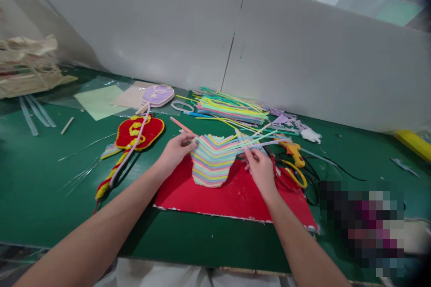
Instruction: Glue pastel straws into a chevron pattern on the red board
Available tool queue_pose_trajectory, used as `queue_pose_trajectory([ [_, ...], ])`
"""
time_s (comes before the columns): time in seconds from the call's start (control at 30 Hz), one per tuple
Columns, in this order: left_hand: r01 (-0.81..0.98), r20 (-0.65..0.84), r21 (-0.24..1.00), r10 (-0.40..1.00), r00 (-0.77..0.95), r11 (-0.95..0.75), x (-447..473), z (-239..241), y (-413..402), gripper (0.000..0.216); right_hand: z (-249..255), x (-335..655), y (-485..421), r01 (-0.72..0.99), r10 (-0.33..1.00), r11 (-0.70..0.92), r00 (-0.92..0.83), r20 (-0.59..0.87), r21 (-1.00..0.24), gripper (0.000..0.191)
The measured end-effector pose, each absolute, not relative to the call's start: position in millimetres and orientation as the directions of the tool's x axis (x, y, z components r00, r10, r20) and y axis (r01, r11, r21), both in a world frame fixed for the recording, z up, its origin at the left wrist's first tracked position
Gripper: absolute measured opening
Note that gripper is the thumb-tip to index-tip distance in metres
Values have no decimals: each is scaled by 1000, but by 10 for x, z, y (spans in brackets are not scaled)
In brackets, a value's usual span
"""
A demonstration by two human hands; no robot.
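A pastel striped panel (213,168), with V-shaped rows that look like pipe cleaners side by side, is held over a red board (215,199). My left hand (180,150) is closed in a pinch on the panel's upper left edge. At the upper right, my right hand (261,168) has its fingers pinched at the panel's edge, where several loose pipe cleaner ends (266,139) stick out to the right. A pink stick (182,124) lies just behind my left hand.
Behind the panel lies a bundle of coloured pipe cleaners (232,110). To the right are an orange glue gun (296,153) and scissors with yellow handles (299,175). A red and yellow fan (153,132) and a purple fan (158,95) lie left. A grey partition (151,22) stands behind.
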State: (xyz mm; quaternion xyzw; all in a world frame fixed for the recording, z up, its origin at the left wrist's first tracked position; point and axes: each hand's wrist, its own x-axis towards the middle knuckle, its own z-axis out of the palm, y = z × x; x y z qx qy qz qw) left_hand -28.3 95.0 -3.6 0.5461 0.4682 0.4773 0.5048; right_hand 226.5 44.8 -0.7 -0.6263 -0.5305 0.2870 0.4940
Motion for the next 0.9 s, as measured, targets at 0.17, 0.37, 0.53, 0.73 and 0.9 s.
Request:
queue_pose_trajectory([
  [0.17,51,15,998,988,157,-23,-284,-33,930,52,-20,2246,489,91,960,36,275,59,-995,43],
  [0.37,107,2,994,982,187,-23,-279,-12,921,47,6,2222,484,-239,976,-74,183,-119,-968,49],
  [0.53,138,2,990,981,193,-29,-271,20,914,47,-21,2213,484,-249,976,-46,194,-96,-968,46],
  [0.73,190,-20,982,979,203,-19,-235,63,885,43,-28,2189,468,-230,985,-33,156,-71,-973,48],
  [0.9,225,0,973,982,191,-44,-226,37,892,39,37,2176,463,-273,983,-23,168,-71,-962,54],
])
